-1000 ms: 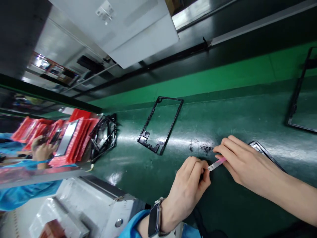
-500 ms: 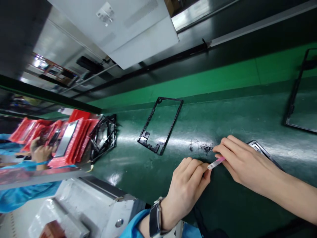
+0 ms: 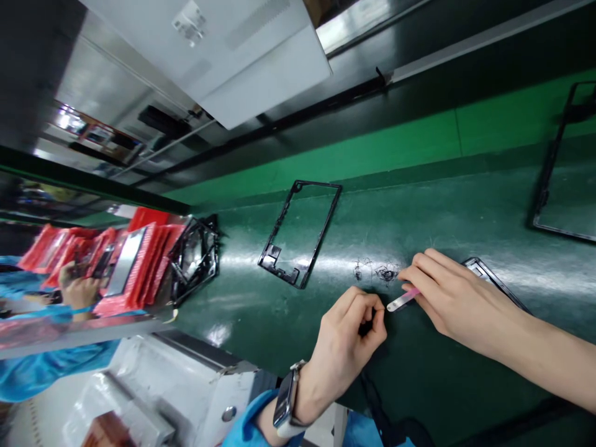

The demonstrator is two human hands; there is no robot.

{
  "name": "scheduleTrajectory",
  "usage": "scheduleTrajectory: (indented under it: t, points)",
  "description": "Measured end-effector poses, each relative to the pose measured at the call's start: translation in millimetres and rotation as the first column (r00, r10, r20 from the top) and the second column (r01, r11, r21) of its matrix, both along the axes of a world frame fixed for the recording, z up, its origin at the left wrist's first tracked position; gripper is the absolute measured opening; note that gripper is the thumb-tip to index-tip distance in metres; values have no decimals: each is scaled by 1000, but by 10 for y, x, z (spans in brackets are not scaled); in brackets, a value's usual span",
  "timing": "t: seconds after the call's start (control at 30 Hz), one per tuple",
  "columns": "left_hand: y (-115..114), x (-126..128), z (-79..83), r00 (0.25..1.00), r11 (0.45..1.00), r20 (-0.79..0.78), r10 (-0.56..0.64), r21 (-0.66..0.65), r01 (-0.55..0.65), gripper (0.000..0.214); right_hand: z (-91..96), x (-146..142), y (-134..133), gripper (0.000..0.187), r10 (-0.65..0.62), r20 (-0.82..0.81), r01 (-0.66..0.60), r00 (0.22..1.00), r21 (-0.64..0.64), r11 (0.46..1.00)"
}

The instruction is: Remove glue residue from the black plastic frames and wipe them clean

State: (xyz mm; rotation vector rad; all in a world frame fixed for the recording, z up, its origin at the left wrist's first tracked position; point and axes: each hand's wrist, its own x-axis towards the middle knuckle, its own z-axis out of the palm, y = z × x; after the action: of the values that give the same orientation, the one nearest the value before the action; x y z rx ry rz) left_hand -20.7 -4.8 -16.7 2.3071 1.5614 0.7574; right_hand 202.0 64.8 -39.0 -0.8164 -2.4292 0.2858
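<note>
My right hand (image 3: 449, 298) grips a slim pink tool with a pale, flat, rounded end (image 3: 397, 304). That end points at my left hand (image 3: 351, 338), almost touching its fingertips. Thumb and index finger of my left hand are pinched together; whatever lies between them is too small to make out. A tangle of thin black strands (image 3: 386, 273) lies on the green table just beyond my fingertips. Partly hidden behind my right hand is a dark-edged flat frame (image 3: 496, 279) with a pale inside. Farther left lies a thin black rectangular frame (image 3: 321, 239).
Another black frame (image 3: 542, 198) stands at the far right. Several black frames (image 3: 198, 254) are stacked at left beside red packaging (image 3: 149, 267). A co-worker's hand (image 3: 79, 292) is among the red packs. A white box (image 3: 233, 397) stands at the near left.
My left hand has drawn slightly left and away from the tool's pale end, with its fingers curled into a rounder pinch. The right hand has barely moved.
</note>
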Motion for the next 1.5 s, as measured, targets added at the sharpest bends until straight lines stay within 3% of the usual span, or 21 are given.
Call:
scheduleTrajectory:
  t: [0.27,0.43,0.53,0.8,0.93,1.03,1.13,1.23,1.33,1.5]
  points:
    - [-23,-101,66,991,989,131,21,-146,-2,15,-6,-2,-1,14,0,0,0,1000,23,1000]
    - [-56,-91,24,975,982,210,-78,-151,111,17,-11,1,2,16,4,7,-4,1000,7,1000]
    - [-35,-24,12,971,986,232,-63,-135,97,20,-13,0,8,17,7,6,-7,1000,-5,1000]
    - [-51,-111,223,991,960,131,4,-277,33,10,-29,15,17,17,7,21,-8,1000,48,999]
    - [-106,-220,318,994,960,97,-46,-270,70,16,-34,12,24,17,3,20,-4,1000,64,998]
    - [-143,-232,350,993,961,-19,-115,-255,106,22,-32,12,31,17,9,17,-10,1000,75,997]
    - [-182,-253,404,971,959,-199,-133,-273,76,23,-34,22,35,16,8,28,-10,1000,89,996]
    - [-227,-357,496,948,948,-282,-148,-315,54,23,-47,35,34,15,7,36,-10,999,94,996]
    - [-258,-480,598,971,930,-198,-132,-363,53,20,-59,37,35,15,9,34,-12,999,83,997]
    - [-212,-374,575,979,921,184,-87,-359,149,10,-51,31,43,17,10,38,-13,999,89,996]
